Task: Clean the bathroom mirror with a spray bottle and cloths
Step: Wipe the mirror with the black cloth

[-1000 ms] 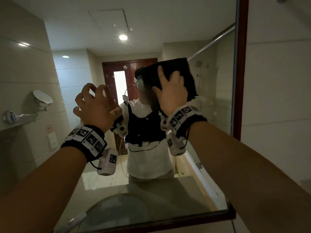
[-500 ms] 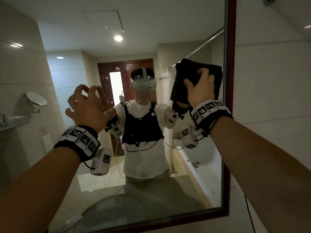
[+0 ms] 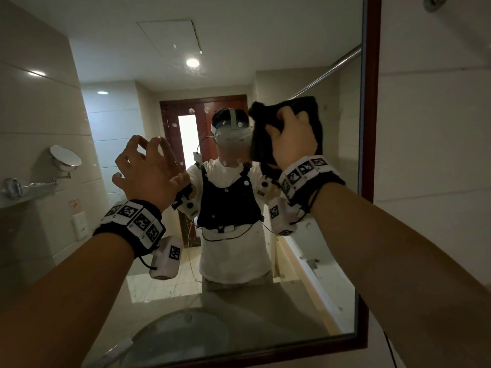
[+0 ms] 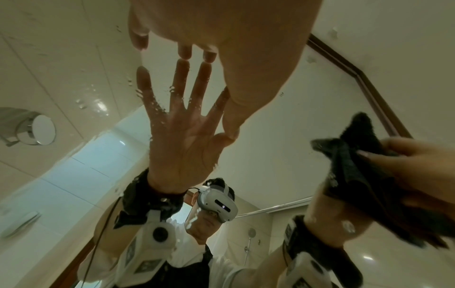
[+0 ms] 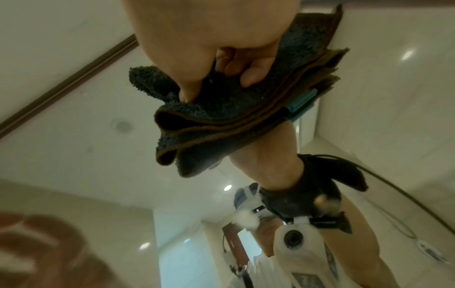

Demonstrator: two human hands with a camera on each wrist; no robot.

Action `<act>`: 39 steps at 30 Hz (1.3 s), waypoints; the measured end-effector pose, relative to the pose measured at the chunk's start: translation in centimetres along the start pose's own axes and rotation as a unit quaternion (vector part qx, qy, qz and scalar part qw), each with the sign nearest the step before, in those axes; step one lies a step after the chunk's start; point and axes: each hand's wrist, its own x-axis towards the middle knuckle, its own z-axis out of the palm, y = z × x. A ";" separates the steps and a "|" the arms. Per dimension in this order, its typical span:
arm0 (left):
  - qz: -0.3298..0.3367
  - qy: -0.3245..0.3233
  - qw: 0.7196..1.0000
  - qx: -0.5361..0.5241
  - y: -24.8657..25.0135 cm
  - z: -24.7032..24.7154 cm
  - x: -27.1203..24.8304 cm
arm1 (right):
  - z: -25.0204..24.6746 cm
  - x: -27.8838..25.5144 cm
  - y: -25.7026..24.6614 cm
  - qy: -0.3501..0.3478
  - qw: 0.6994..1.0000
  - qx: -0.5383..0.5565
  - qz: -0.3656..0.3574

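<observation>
The wall mirror has a dark wood frame, and water droplets dot its glass. My right hand grips a folded dark cloth and presses it on the glass at upper right, a short way in from the frame. In the right wrist view the fingers curl into the cloth, which has a teal tag. My left hand is spread at centre left, its fingertips touching the wet glass. The left wrist view also shows the cloth.
A round swivel mirror on an arm juts from the left tiled wall above a switch plate. The mirror's right frame borders a plain tiled wall. A glass basin is reflected at the bottom, and a person with a headset at centre.
My right hand carried the cloth right to the mirror's frame, then back left. My left hand kept its place on the glass.
</observation>
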 end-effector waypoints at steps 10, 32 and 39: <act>0.015 0.009 0.999 0.030 -0.7 -0.1 0.3 | -1.4 2.2 1.8 0.031 0.998 0.056 0.028; 0.010 -0.005 0.999 0.047 -0.2 -0.6 0.0 | -1.4 1.8 2.1 0.049 0.996 0.052 0.048; 0.014 -0.008 0.999 0.035 -0.4 -0.6 -0.1 | -0.9 2.4 0.2 0.022 0.998 0.048 0.040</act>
